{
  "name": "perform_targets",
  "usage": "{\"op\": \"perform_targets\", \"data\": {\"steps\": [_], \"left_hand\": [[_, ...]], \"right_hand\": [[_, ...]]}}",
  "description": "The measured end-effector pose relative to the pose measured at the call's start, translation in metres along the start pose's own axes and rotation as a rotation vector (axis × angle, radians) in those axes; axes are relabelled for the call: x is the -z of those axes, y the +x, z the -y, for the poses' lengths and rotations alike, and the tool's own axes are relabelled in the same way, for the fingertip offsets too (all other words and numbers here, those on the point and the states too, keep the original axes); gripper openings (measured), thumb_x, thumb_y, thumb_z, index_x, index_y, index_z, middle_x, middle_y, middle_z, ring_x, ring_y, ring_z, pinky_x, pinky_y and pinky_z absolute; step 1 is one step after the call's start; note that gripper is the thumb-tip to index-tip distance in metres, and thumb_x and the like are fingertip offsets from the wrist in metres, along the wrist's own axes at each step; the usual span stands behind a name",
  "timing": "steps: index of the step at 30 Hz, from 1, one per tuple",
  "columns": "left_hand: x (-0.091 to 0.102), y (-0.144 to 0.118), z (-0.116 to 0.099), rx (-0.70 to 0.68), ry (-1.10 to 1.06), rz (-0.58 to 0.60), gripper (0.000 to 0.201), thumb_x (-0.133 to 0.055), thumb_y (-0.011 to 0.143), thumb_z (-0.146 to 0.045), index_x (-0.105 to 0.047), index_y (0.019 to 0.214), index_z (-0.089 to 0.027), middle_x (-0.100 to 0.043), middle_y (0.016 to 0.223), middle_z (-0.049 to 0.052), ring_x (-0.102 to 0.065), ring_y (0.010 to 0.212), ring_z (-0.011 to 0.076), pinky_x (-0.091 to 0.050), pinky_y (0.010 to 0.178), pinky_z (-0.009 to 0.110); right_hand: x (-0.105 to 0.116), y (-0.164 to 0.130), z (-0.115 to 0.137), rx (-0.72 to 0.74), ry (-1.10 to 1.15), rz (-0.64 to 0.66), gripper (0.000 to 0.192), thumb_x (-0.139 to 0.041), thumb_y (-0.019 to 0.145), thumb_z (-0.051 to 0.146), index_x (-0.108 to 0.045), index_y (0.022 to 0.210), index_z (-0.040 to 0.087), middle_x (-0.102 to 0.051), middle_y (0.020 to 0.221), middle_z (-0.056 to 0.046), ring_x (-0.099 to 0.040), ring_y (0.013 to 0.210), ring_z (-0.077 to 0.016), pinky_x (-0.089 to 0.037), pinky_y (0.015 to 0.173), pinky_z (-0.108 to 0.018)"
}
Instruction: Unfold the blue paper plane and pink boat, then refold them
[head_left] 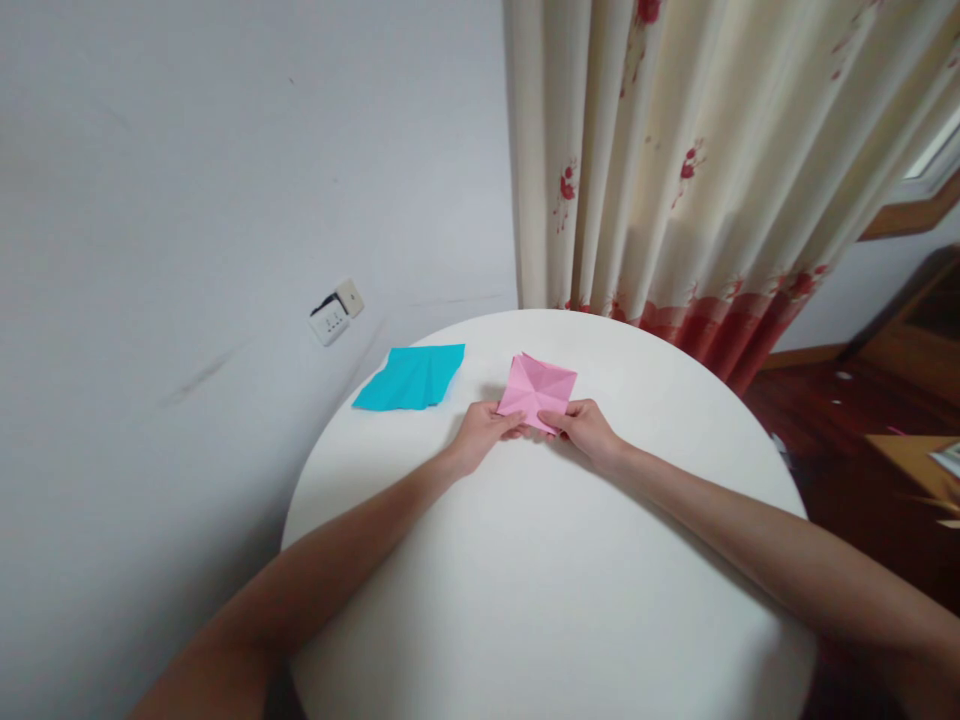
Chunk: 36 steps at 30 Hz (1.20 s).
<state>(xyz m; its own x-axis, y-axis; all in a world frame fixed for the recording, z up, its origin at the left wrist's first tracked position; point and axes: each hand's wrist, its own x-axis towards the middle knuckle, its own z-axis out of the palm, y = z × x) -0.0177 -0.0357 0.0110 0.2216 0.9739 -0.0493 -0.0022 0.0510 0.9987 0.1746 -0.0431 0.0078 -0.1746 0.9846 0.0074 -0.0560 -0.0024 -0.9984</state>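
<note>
A creased pink paper square lies on the round white table, toward its far side. My left hand pinches the paper's near-left edge with thumb and fingers. My right hand grips the near-right edge in the same way. The near corner of the sheet is hidden between my two hands. A folded blue paper sheet rests flat on the table to the left of the pink one, apart from both hands.
A grey wall with a white socket stands close behind the table on the left. A cream curtain with red flowers hangs behind the table's far edge. Dark wooden floor and furniture lie to the right.
</note>
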Motion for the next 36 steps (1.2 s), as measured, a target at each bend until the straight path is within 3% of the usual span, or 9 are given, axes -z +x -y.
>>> {"op": "perform_targets", "data": {"steps": [4, 9, 14, 20, 25, 28, 32, 36], "left_hand": [[0.007, 0.005, 0.0, -0.023, -0.004, -0.024, 0.048, -0.084, 0.066, -0.052, -0.076, 0.087, -0.01, -0.076, 0.082, 0.014, -0.069, 0.069, 0.0189, -0.051, 0.066, 0.028], [0.018, 0.012, 0.0, -0.091, -0.098, -0.145, 0.044, -0.083, 0.068, -0.05, -0.073, 0.087, -0.012, -0.075, 0.084, 0.01, -0.068, 0.073, 0.0166, -0.052, 0.071, 0.028], [0.014, 0.01, 0.0, -0.128, -0.149, 0.033, 0.059, -0.083, 0.072, -0.041, -0.062, 0.12, -0.015, -0.074, 0.103, 0.01, -0.069, 0.083, 0.0171, -0.054, 0.077, 0.029], [0.003, 0.007, 0.0, -0.198, -0.062, -0.055, 0.049, -0.083, 0.071, -0.04, -0.066, 0.107, -0.012, -0.074, 0.089, 0.007, -0.065, 0.068, 0.0141, -0.053, 0.065, 0.025], [0.006, 0.006, -0.001, -0.202, -0.01, -0.03, 0.044, -0.083, 0.071, -0.042, -0.069, 0.099, -0.01, -0.074, 0.087, 0.008, -0.065, 0.069, 0.0148, -0.053, 0.065, 0.026], [0.007, 0.005, -0.001, -0.202, 0.033, -0.014, 0.046, -0.083, 0.07, -0.043, -0.069, 0.098, -0.01, -0.075, 0.092, 0.01, -0.067, 0.073, 0.0169, -0.054, 0.068, 0.028], [0.007, 0.007, 0.0, -0.237, 0.065, 0.007, 0.054, -0.084, 0.068, -0.041, -0.066, 0.11, -0.011, -0.074, 0.106, 0.013, -0.069, 0.087, 0.0215, -0.055, 0.078, 0.032], [0.009, 0.01, 0.002, -0.297, 0.1, -0.028, 0.057, -0.082, 0.071, -0.038, -0.062, 0.119, -0.012, -0.07, 0.118, 0.014, -0.068, 0.101, 0.0242, -0.054, 0.088, 0.034]], "right_hand": [[-0.001, 0.0, -0.001, 0.012, -0.012, -0.012, 0.044, -0.077, 0.067, 0.052, -0.068, 0.058, 0.01, -0.06, 0.053, -0.006, -0.037, 0.048, -0.0089, -0.025, 0.047, -0.028], [0.001, 0.001, -0.001, 0.017, -0.011, -0.077, 0.044, -0.077, 0.066, 0.053, -0.067, 0.057, 0.011, -0.06, 0.052, -0.004, -0.04, 0.048, -0.0093, -0.026, 0.047, -0.027], [-0.001, 0.0, -0.001, 0.017, 0.028, -0.04, 0.042, -0.078, 0.066, 0.05, -0.069, 0.06, 0.01, -0.063, 0.055, -0.006, -0.041, 0.049, -0.0099, -0.028, 0.049, -0.027], [-0.003, 0.001, -0.005, 0.046, -0.011, 0.023, 0.043, -0.077, 0.069, 0.051, -0.068, 0.063, 0.01, -0.061, 0.056, -0.004, -0.04, 0.05, -0.0095, -0.028, 0.049, -0.027], [0.004, 0.007, 0.001, 0.16, 0.06, -0.105, 0.045, -0.079, 0.068, 0.046, -0.068, 0.095, 0.012, -0.065, 0.07, -0.002, -0.049, 0.057, -0.0118, -0.038, 0.051, -0.026], [0.012, 0.012, 0.004, 0.256, 0.04, -0.153, 0.054, -0.076, 0.072, 0.044, -0.062, 0.115, 0.014, -0.058, 0.06, 0.005, -0.046, 0.051, -0.0111, -0.036, 0.049, -0.024], [0.019, 0.018, 0.002, 0.351, -0.039, -0.207, 0.035, -0.07, 0.076, 0.043, -0.065, 0.096, 0.015, -0.055, 0.057, 0.005, -0.045, 0.05, -0.0105, -0.034, 0.048, -0.024], [0.017, 0.019, -0.004, 0.337, -0.087, -0.182, 0.029, -0.068, 0.076, 0.041, -0.064, 0.083, 0.014, -0.056, 0.059, 0.003, -0.045, 0.051, -0.0101, -0.032, 0.047, -0.023]]}}
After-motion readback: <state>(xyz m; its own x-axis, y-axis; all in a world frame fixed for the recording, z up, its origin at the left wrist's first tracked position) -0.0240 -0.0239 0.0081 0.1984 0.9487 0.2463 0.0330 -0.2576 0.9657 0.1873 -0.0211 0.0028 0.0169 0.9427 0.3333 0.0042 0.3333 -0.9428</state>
